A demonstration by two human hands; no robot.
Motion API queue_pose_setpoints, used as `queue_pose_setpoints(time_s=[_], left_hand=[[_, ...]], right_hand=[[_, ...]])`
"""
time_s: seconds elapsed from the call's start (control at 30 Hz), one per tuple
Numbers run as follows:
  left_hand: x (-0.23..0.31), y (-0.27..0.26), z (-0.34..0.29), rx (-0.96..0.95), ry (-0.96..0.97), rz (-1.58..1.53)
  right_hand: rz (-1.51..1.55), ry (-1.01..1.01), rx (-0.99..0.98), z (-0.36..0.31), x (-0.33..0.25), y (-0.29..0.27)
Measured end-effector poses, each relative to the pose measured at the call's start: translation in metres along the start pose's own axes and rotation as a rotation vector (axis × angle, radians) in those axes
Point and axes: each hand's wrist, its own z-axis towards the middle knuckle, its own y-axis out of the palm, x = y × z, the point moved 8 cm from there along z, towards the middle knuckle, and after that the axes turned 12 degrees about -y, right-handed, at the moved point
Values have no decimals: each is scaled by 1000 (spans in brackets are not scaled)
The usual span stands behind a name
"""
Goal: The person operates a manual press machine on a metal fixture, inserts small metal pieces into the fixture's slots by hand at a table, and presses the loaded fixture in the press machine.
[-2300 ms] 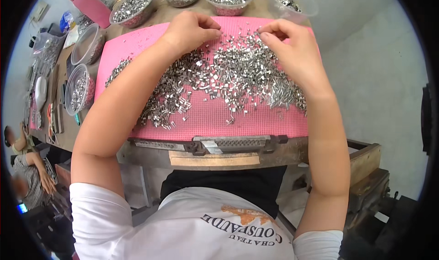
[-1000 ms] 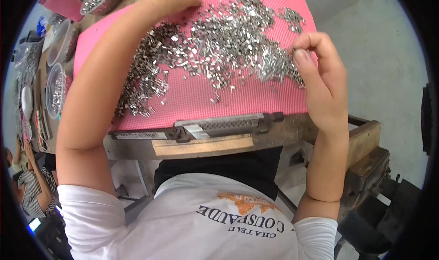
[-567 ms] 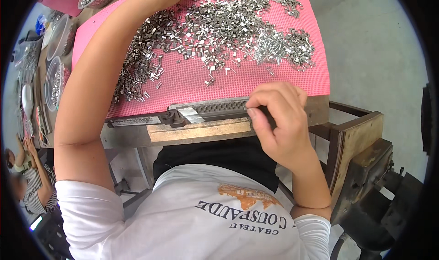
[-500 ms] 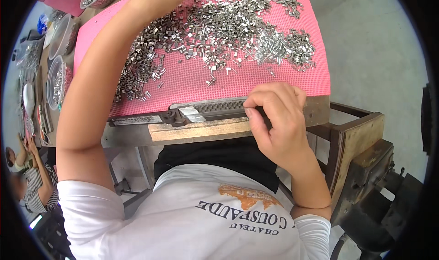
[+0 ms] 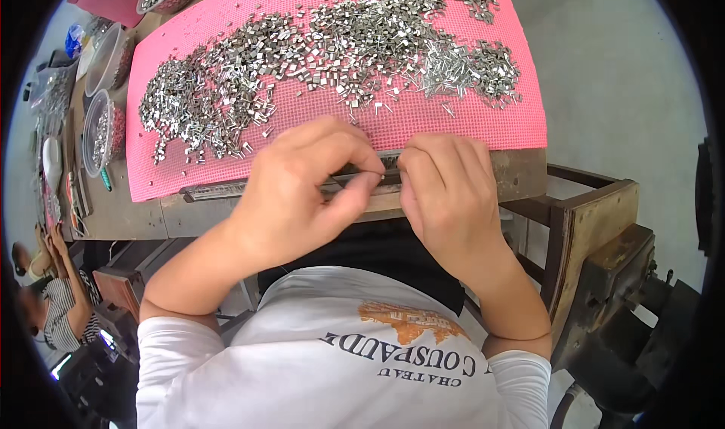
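Observation:
My left hand [image 5: 306,183] is closed in a pinch, thumb against forefinger, with a tiny bright metal piece [image 5: 382,177] just showing at the tips. Close beside it, my right hand [image 5: 451,199] has its fingers bent and drawn together over the dark metal bar fixture [image 5: 226,191] along the table's front edge. Whatever its fingertips hold is hidden. Both hands cover the middle of the bar. Beyond them, a broad heap of small silvery metal pieces [image 5: 362,44] spreads over the pink textured mat [image 5: 317,104].
Clear plastic tubs [image 5: 98,131] with small metal pieces stand along the left side. A pink container [image 5: 106,0] is at the far left. Below the table's right corner is a wood-and-metal frame [image 5: 589,240] with dark machinery. Another person [image 5: 64,308] sits at the left.
My left hand has come back from the far heap to the bar, beside my right hand, and now pinches a small piece. My right hand has stayed at the bar.

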Motion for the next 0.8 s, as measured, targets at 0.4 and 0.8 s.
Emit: queue_pose_setpoints(time_s=[0.4, 0.8], left_hand=[[11, 25, -11, 233, 194, 387], [7, 14, -11, 229, 138, 245]], right_hand=[[219, 122, 155, -17, 15, -8], [177, 179, 164, -21, 24, -12]])
